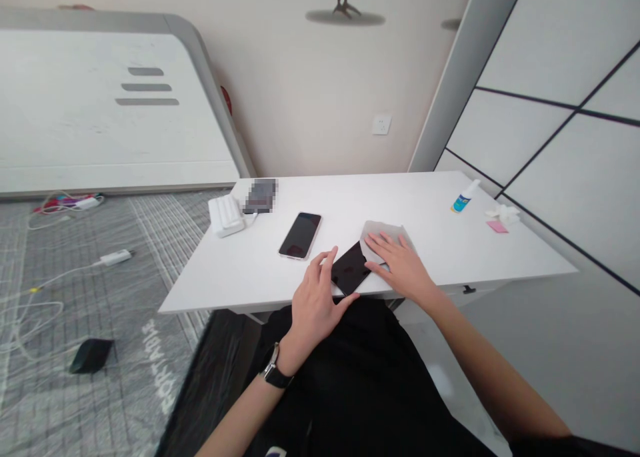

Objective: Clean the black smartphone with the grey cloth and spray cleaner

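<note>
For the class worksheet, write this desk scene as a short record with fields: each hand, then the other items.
Left hand: fingertips at the edge of a dark phone
Right hand: flat on a pale cloth beside that phone
Left wrist: black watch
Also on white table: second phone, small spray bottle, pink note

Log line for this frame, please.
left hand: touching black phone | right hand: flat on pale wipe | nearby on white table: second phone, spray bottle
</note>
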Action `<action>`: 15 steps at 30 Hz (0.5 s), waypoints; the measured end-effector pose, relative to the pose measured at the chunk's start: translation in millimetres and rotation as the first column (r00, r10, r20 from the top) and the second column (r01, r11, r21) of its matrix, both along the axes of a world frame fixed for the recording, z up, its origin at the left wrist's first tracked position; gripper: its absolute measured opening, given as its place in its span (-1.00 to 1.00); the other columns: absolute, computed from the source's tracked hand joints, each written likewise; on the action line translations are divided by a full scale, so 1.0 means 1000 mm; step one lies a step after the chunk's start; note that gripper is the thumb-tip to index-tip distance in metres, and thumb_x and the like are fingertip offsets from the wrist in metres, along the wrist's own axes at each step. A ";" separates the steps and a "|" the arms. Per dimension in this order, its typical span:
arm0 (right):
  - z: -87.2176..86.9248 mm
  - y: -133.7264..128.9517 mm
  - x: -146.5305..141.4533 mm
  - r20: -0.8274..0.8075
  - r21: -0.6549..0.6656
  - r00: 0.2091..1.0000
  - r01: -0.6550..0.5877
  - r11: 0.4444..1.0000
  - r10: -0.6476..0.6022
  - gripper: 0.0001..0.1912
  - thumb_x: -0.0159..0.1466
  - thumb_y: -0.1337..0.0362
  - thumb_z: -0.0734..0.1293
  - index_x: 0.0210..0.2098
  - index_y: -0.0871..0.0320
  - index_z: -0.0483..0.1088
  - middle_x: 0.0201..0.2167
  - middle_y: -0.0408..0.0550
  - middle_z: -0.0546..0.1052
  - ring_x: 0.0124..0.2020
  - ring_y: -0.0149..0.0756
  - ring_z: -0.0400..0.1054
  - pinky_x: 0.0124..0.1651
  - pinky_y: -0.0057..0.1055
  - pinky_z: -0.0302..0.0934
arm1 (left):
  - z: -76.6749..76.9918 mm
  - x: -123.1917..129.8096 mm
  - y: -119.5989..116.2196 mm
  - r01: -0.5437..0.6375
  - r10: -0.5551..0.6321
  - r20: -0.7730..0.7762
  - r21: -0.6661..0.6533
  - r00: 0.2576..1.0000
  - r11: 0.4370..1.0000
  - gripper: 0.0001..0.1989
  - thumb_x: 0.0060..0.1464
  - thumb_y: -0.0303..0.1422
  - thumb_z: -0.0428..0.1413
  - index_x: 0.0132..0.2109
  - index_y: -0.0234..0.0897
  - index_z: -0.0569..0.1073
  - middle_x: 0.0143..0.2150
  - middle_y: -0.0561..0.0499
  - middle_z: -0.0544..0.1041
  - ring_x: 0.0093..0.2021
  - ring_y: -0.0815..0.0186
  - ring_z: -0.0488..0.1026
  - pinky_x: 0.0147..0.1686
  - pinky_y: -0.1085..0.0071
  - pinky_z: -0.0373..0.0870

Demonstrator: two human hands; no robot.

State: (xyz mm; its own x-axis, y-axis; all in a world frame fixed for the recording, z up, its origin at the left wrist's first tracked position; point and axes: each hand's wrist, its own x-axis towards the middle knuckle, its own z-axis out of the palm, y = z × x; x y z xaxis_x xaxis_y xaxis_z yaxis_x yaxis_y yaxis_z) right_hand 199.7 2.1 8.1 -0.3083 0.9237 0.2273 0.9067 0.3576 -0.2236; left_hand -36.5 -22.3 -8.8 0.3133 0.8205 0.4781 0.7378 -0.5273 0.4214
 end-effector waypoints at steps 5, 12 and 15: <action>-0.004 -0.028 -0.057 -0.056 -0.009 0.967 -0.251 0.968 0.250 -0.06 0.37 -0.33 0.17 0.51 0.15 0.01 0.48 0.09 0.14 0.52 0.07 -0.06 0.51 0.20 -0.17 | -0.001 -0.002 -0.001 0.013 -0.013 -0.010 -0.036 1.000 0.999 -0.03 0.13 -0.25 0.26 0.52 -0.15 -0.10 0.39 -0.24 0.26 0.32 0.00 0.36 0.12 0.16 0.51; 0.002 -0.062 -0.002 -0.141 -0.135 0.946 -0.312 0.940 0.293 -0.32 0.47 -0.20 0.14 0.47 -0.09 0.10 0.46 -0.10 0.20 0.49 -0.07 0.05 0.51 0.18 -0.15 | 0.001 -0.001 -0.002 0.008 -0.009 -0.026 -0.055 1.000 0.998 -0.03 0.12 -0.30 0.26 0.52 -0.16 -0.09 0.38 -0.23 0.27 0.28 0.02 0.39 0.11 0.17 0.52; 0.001 -0.040 0.026 -0.070 -0.086 0.990 -0.125 0.988 0.120 -0.36 0.51 -0.14 0.08 0.47 -0.06 0.10 0.46 -0.06 0.20 0.49 -0.02 0.04 0.48 0.24 -0.12 | 0.001 0.000 -0.002 0.007 -0.007 -0.021 -0.015 1.000 1.000 -0.04 0.16 -0.10 0.27 0.51 -0.15 -0.07 0.37 -0.23 0.29 0.30 0.00 0.38 0.15 0.14 0.50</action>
State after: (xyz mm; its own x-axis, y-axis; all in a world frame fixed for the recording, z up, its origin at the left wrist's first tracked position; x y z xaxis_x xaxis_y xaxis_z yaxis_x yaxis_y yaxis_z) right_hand 226.1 -37.7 8.9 -0.4078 0.8975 0.1680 0.8399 0.4409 -0.3164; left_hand -36.6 -24.0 -7.7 0.3290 0.8251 0.4593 0.7430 -0.5264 0.4133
